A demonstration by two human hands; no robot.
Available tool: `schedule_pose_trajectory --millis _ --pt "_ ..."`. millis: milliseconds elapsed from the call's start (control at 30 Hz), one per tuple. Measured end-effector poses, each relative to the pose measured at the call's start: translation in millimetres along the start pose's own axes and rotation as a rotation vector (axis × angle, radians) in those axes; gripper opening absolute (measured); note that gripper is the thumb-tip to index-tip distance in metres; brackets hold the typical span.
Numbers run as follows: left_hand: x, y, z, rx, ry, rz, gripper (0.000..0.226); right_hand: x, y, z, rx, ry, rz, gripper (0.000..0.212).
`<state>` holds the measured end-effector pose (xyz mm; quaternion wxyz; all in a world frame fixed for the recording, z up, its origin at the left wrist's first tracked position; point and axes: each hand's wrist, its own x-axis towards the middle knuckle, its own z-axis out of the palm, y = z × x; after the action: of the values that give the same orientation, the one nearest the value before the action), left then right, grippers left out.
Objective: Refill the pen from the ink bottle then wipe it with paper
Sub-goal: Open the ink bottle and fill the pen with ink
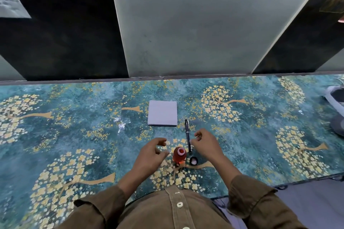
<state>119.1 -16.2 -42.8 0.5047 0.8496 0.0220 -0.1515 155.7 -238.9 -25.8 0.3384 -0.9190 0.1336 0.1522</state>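
A small red ink bottle [179, 155] stands uncapped on the patterned table, its round mouth showing. Its dark cap [193, 160] lies just to the right of it. A black pen [187, 135] lies flat behind the bottle, pointing away from me. A folded white paper [162, 113] rests further back. My left hand [151, 154] hovers left of the bottle, fingers curled and apart, holding nothing. My right hand [205, 145] hovers right of the pen, fingers loosely curled, also holding nothing.
The table carries a teal cloth [74, 126] with yellow flower trees. A pale wall panel [195, 33] rises behind the table's far edge. A grey and white object [336, 98] lies at the right edge.
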Motion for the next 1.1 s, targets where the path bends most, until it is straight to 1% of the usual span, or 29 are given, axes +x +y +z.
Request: schedule_pose_trajectory --millis 100,233,367,467,633,767,967,1033,1100 --pt "1 3 -2 -0.048 0.068 -0.023 0.03 15 -6 8 -0.079 -0.023 0.035 0.026" --pt "1 5 1 -0.113 0.137 -0.074 0.027 20 -9 18 -0.179 -0.046 -0.03 0.025" --pt "-1 9 7 -0.133 0.181 -0.103 0.024 31 -10 15 -0.18 -0.101 -0.054 0.013" --pt "-4 15 9 -0.151 0.219 -0.136 0.022 40 -10 11 -0.156 -0.155 -0.087 0.019" --pt "-10 27 6 -0.197 0.31 -0.189 0.02 45 -14 3 -0.128 -0.212 -0.143 0.014" --pt "-15 35 8 -0.243 0.36 -0.216 0.018 37 -17 -9 -0.062 -0.232 -0.158 0.013" --pt "-19 53 14 -0.234 0.365 -0.205 0.008 5 -25 -31 0.088 -0.27 -0.205 0.013" --pt "-19 66 20 -0.261 0.36 -0.204 0.005 -6 -30 -34 0.154 -0.328 -0.224 0.012" --pt "-19 76 21 -0.335 0.368 -0.211 0.012 -15 -39 -32 0.218 -0.402 -0.255 0.013"
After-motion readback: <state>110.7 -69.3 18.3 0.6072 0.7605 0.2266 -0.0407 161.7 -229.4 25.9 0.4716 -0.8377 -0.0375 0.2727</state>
